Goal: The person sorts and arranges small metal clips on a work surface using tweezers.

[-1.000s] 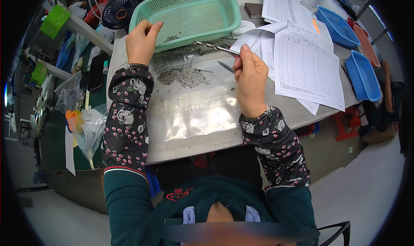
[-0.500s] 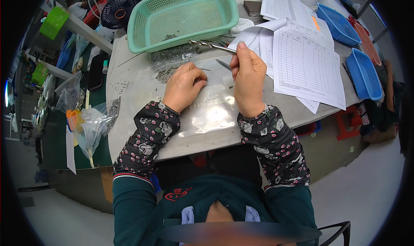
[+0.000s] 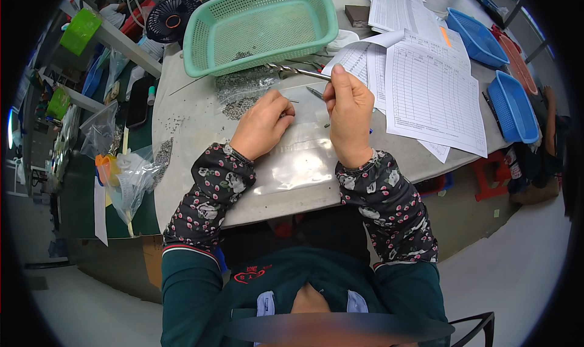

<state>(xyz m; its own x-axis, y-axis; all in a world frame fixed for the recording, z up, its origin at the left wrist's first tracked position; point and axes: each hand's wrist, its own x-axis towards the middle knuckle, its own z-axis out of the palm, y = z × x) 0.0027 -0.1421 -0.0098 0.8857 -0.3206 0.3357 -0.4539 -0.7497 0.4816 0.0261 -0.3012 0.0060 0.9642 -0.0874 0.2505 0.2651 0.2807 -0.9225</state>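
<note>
We are holding a metal twist drill bit [image 3: 304,72] in our right hand [image 3: 350,117], pinching its plain shank between thumb and fingers, so this hand is closing firmly around it while the spiral end is pointing left, above the desk [image 3: 190,186] and near the front rim of the green mesh basket [image 3: 258,27]. Our left hand [image 3: 261,127] is curling its fingers loosely, palm down, at the right edge of a pile of small metal parts [image 3: 236,109]; its fingertips are facing away from us, so we are unable to tell whether they are gripping anything. A thin metal rod [image 3: 294,101] is showing just beyond those fingers. Behind the pile, a clear bag of more small parts [image 3: 243,84] is lying near the basket, and a flat clear plastic sheet [image 3: 298,167] is spreading between our forearms, catching the light. A dark pen-shaped tool [image 3: 314,93] is lying just left of the right hand. To the right, printed sheets [image 3: 433,88] are overlapping, with two blue baskets [image 3: 514,107] standing beyond them. On the left, a smaller heap of parts [image 3: 163,155] is resting near the desk's edge
</note>
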